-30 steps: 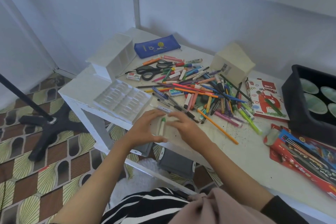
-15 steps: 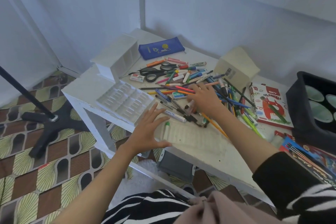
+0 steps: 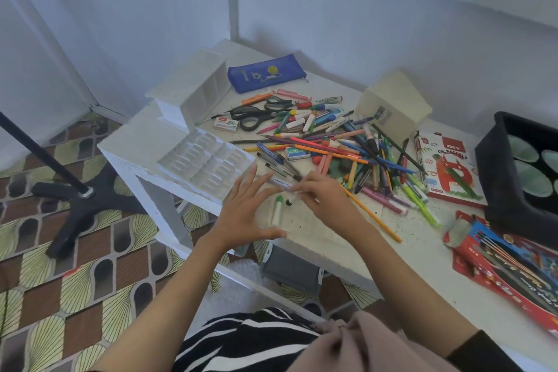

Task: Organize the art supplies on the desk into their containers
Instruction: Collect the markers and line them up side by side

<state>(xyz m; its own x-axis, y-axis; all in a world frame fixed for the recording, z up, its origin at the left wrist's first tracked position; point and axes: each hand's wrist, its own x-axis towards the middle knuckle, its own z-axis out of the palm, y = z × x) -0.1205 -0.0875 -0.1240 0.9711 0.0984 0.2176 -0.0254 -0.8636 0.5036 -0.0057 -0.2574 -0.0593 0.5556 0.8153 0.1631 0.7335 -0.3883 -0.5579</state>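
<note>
A heap of pens, pencils and markers (image 3: 341, 145) covers the middle of the white desk (image 3: 362, 254). Near the front edge lies a clear flat case (image 3: 290, 220) with a green-capped marker (image 3: 277, 210) in it. My left hand (image 3: 244, 211) rests on the case's left side with its fingers spread. My right hand (image 3: 326, 195) holds a dark-tipped marker (image 3: 292, 200) over the case, just right of the green one. A white pen (image 3: 279, 182) lies between my fingertips and the heap.
A white compartment tray (image 3: 208, 161) and a white drawer organiser (image 3: 193, 87) sit at the left. A blue pencil pouch (image 3: 265, 72), scissors (image 3: 256, 113), a cream box (image 3: 392, 103), an oil pastel box (image 3: 444, 166), a black bin (image 3: 495, 178) and a red pencil pack (image 3: 513, 275) surround the heap.
My right hand went to the heap, took a marker and came back over the clear case. My left hand stayed on the case.
</note>
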